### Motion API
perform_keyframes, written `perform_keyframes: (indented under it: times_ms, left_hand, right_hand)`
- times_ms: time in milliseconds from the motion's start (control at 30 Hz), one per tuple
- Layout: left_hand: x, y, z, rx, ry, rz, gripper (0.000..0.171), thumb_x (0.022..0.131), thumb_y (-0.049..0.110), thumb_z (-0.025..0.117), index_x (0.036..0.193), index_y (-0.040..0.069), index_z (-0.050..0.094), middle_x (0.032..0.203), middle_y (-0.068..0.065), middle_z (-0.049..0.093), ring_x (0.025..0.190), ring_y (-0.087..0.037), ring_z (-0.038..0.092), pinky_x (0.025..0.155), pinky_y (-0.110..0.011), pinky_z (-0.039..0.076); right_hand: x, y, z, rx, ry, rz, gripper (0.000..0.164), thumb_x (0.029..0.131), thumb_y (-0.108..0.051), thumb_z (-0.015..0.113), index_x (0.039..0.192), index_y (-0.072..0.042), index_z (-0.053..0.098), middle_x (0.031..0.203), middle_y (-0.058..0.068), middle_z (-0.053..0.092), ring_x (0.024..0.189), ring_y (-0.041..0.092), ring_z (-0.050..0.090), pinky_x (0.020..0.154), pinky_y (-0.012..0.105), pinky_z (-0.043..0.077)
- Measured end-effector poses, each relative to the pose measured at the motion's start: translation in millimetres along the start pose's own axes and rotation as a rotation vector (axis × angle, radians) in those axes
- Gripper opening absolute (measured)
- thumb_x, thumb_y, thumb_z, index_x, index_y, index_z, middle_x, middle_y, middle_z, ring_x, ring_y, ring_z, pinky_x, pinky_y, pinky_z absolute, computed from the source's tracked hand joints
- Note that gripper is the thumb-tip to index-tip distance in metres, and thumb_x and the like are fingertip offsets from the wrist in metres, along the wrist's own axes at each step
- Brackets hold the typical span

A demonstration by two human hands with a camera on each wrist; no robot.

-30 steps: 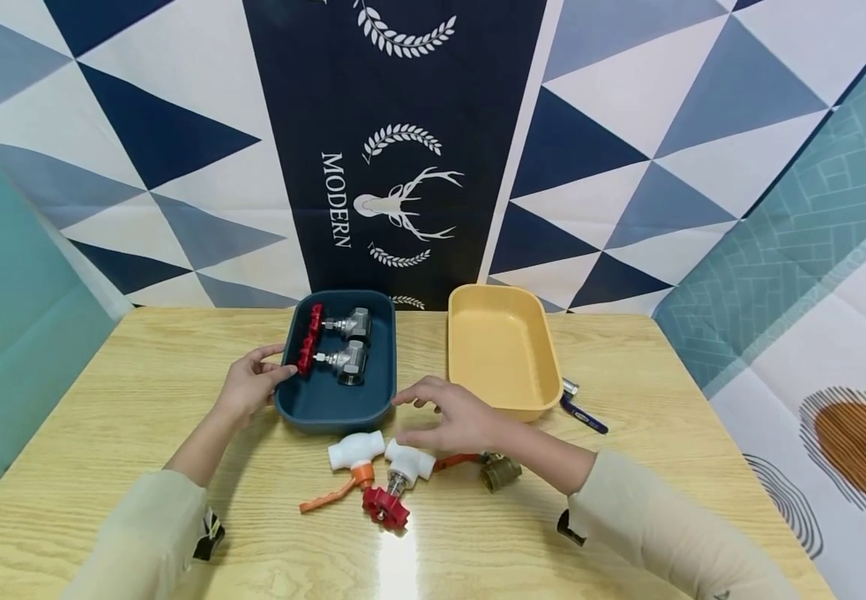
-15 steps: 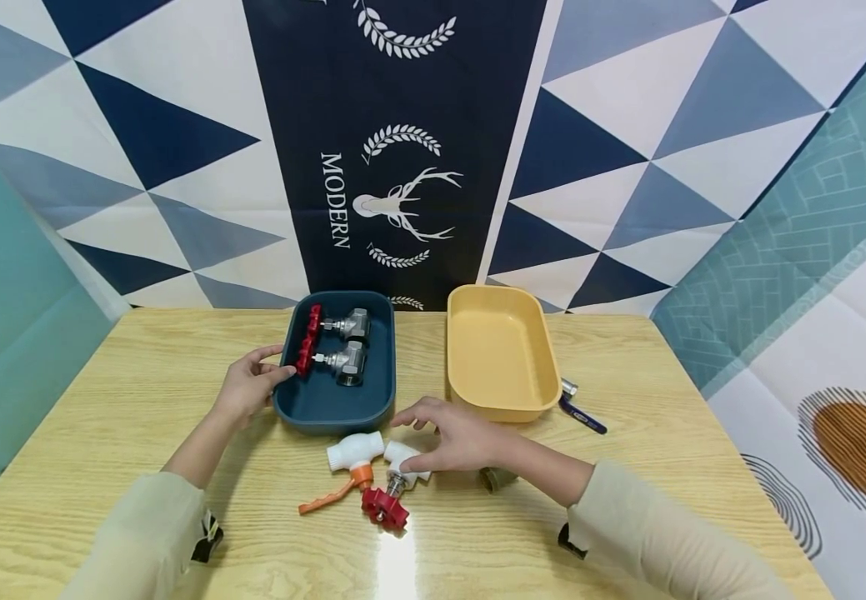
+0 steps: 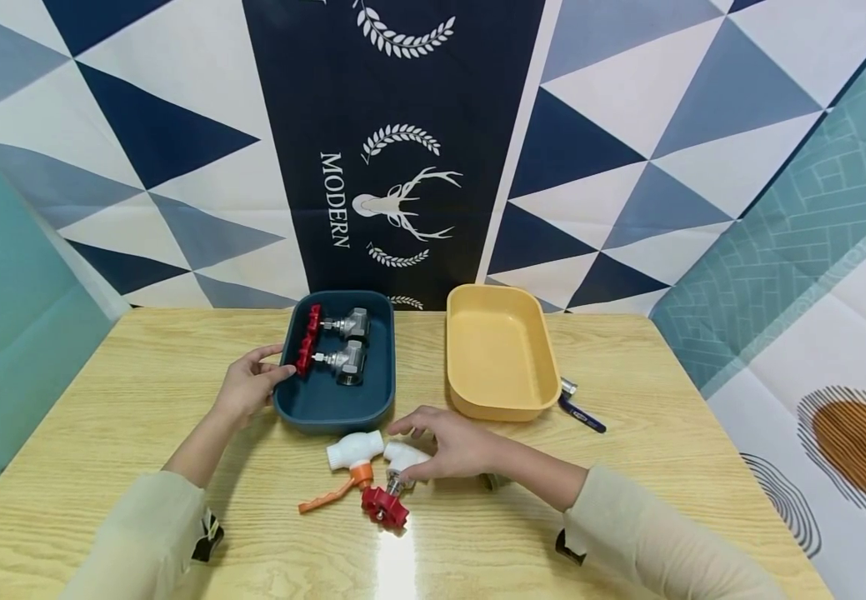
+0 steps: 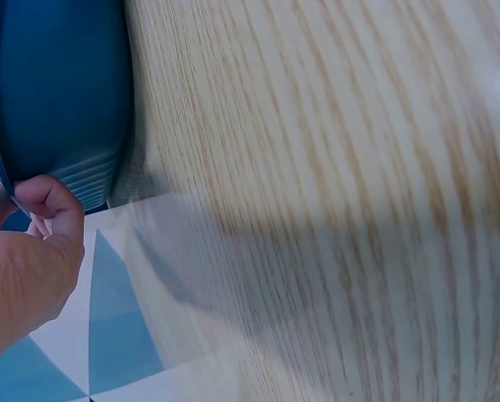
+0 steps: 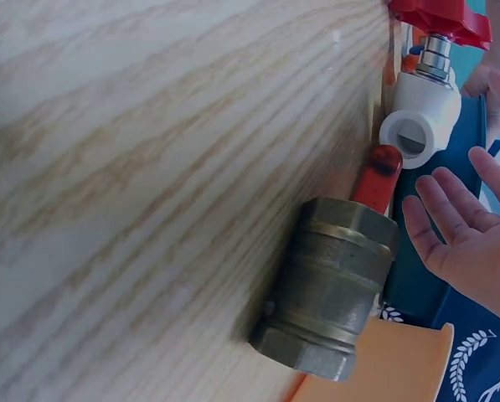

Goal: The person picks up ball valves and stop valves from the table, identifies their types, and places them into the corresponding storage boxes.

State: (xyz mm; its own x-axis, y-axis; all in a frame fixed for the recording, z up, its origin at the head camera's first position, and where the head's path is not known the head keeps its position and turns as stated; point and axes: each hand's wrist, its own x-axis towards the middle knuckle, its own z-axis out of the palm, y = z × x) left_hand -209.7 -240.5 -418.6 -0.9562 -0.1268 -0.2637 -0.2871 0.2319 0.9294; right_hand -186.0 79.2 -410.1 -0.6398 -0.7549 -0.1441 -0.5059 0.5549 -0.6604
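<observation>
My left hand (image 3: 247,387) pinches the near-left rim of a dark blue plastic bin (image 3: 335,417), thumb over the edge; the left wrist view shows the same grip on the bin wall (image 4: 61,92). Two steel valves with red handwheels lie inside, the nearer valve (image 3: 348,362) below the farther valve (image 3: 357,323). My right hand (image 3: 453,446) hovers with spread fingers over a white valve with a red handwheel (image 3: 404,457). In the right wrist view, those fingers (image 5: 459,205) stand apart from the white valve body (image 5: 425,109).
Left of it lies a white ball valve with orange lever (image 3: 355,450). A brass valve with red lever (image 5: 329,285) sits under my right forearm, mostly hidden in the head view. A yellow bin (image 3: 503,412) stands right, with a blue-handled valve (image 3: 583,414) beside it.
My right hand has come down and slightly nearer, over the white valve with the red handwheel, covering more of the brass valve. The left hand stays on the bin rim.
</observation>
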Motion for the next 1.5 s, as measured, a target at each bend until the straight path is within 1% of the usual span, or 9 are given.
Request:
perform_keyframes:
  times_ms: [167,400,533,700,900,1067,1200,1333,1500]
  left_hand:
    - [1.1,-0.8,-0.5,-0.002,0.008,0.000,0.056,0.092,0.018,0.059,0.142,0.006,0.037,0.087,0.003,0.055,0.061,-0.006,0.053,0.053,-0.020,0.048]
    - [0.8,-1.5,-1.1,-0.010,0.002,0.001,0.056,0.092,0.019,0.059,0.142,0.006,0.037,0.087,0.002,0.054,0.060,-0.006,0.052,0.053,-0.021,0.047]
    - [1.3,-1.9,-1.1,-0.007,-0.003,0.011,0.057,0.092,0.020,0.060,0.142,0.006,0.036,0.088,0.001,0.055,0.059,-0.006,0.051,0.052,-0.021,0.046]
    - [2.2,-2.5,-1.7,0.011,0.005,0.014,0.056,0.092,0.021,0.060,0.141,0.006,0.037,0.088,0.000,0.055,0.057,-0.005,0.050,0.052,-0.022,0.045]
    - [3.3,-3.4,-2.4,-0.010,0.005,0.013,0.056,0.092,0.021,0.060,0.141,0.006,0.038,0.086,0.001,0.055,0.056,-0.005,0.049,0.051,-0.021,0.045]
    - [5.0,-4.9,-2.3,-0.033,-0.005,0.016,0.057,0.091,0.021,0.061,0.141,0.007,0.038,0.086,0.001,0.057,0.054,-0.004,0.048,0.050,-0.021,0.044]
    - [5.3,-4.8,-1.9,-0.046,-0.013,0.010,0.058,0.091,0.022,0.061,0.142,0.007,0.037,0.087,0.001,0.057,0.057,-0.005,0.050,0.051,-0.021,0.045]
    - [5.1,-4.4,-1.8,-0.037,-0.012,0.005,0.058,0.091,0.023,0.061,0.142,0.008,0.037,0.088,0.002,0.055,0.059,-0.005,0.051,0.052,-0.022,0.045]
    - [5.6,-4.3,-2.4,-0.025,-0.012,0.004,0.058,0.092,0.023,0.060,0.143,0.009,0.037,0.089,0.002,0.054,0.057,-0.005,0.048,0.052,-0.024,0.044]
  right_hand:
    - [1,0,1,0.000,-0.009,0.010,0.058,0.078,-0.043,0.073,0.129,-0.022,0.054,0.125,-0.005,0.055,0.110,0.015,0.055,0.086,0.028,0.047]
    - [3,2,6,-0.004,-0.009,0.007,0.060,0.077,-0.044,0.074,0.128,-0.022,0.055,0.122,-0.006,0.056,0.108,0.012,0.055,0.086,0.027,0.047]
    - [4,4,8,-0.002,-0.009,0.001,0.060,0.076,-0.042,0.076,0.128,-0.021,0.055,0.120,-0.006,0.057,0.105,0.011,0.054,0.085,0.025,0.046]
    - [6,5,10,-0.007,-0.027,-0.007,0.061,0.076,-0.040,0.077,0.129,-0.020,0.055,0.118,-0.005,0.056,0.100,0.008,0.052,0.082,0.020,0.045]
    - [9,5,12,0.005,-0.044,-0.009,0.063,0.073,-0.038,0.079,0.128,-0.021,0.054,0.118,-0.004,0.055,0.098,0.008,0.050,0.083,0.019,0.043]
    - [11,5,13,0.003,-0.042,-0.008,0.062,0.071,-0.036,0.081,0.125,-0.020,0.055,0.120,-0.003,0.054,0.101,0.008,0.049,0.084,0.019,0.042]
    - [12,4,13,0.006,-0.039,-0.006,0.059,0.070,-0.035,0.082,0.121,-0.020,0.056,0.120,-0.003,0.054,0.103,0.009,0.050,0.086,0.020,0.042]
    - [13,4,14,0.016,-0.041,-0.002,0.059,0.070,-0.034,0.082,0.120,-0.021,0.055,0.120,-0.004,0.054,0.103,0.009,0.050,0.086,0.020,0.042]
    - [15,5,15,0.009,-0.042,0.003,0.059,0.069,-0.034,0.083,0.120,-0.022,0.055,0.118,-0.004,0.055,0.101,0.009,0.050,0.084,0.020,0.043]
